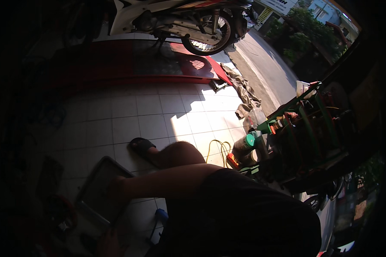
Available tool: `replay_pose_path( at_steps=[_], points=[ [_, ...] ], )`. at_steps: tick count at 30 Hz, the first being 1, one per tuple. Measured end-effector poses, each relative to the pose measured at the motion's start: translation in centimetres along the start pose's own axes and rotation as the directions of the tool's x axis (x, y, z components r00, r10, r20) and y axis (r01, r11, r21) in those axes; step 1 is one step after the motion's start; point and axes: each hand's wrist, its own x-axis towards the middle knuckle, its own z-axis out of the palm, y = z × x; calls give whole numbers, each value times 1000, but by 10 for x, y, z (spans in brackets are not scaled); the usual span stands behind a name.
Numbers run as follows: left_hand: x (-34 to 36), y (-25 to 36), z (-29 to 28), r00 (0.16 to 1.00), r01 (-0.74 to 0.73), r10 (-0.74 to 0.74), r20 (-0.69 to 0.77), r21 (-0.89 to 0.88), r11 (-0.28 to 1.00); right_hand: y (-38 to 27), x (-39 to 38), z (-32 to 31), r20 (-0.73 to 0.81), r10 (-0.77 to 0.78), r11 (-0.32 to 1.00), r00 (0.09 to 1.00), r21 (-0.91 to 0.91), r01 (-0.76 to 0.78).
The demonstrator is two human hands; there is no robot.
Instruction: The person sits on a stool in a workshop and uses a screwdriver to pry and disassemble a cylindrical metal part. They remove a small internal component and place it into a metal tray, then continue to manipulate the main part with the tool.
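Observation:
A shallow metal tray [93, 195] lies on the tiled floor at lower left, in shadow. My right forearm crosses from the right, and my right hand [115, 187] is down inside the tray; its fingers are too dark to make out. Low in the picture, my left hand [108, 240] is at the tray's near edge, dim, its grip unclear. A dark round object with red parts [62, 214] sits left of the tray, and a blue object [160, 217] stands to its right. My sandalled foot [141, 145] is planted beyond the tray.
A motorbike [188, 32] stands on a red lift platform [167, 79] ahead. A green tool rack [304, 128] with containers [246, 141] is at right, a yellow cord [215, 143] beside it. A crumpled cloth [244, 92] lies along the floor's edge by the road [266, 60].

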Motion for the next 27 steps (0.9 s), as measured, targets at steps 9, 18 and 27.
replay_pose_path(
  at_steps=[9, 18, 27],
  points=[
    [4, 11, -8, 1000, 14, -13, 28, -35, 999, -4, -16, -3, 5, 0, 1000, 1000, 23, 0],
    [6, -32, 51, 999, -9, 9, -33, -15, 1000, 2, -15, -32, 77, 61, 997, 995, 50, -65],
    [22, -38, 52, 999, -42, 43, 12, -44, 998, -17, -39, -44, 186, 41, 988, 982, -157, -12]
  ],
)
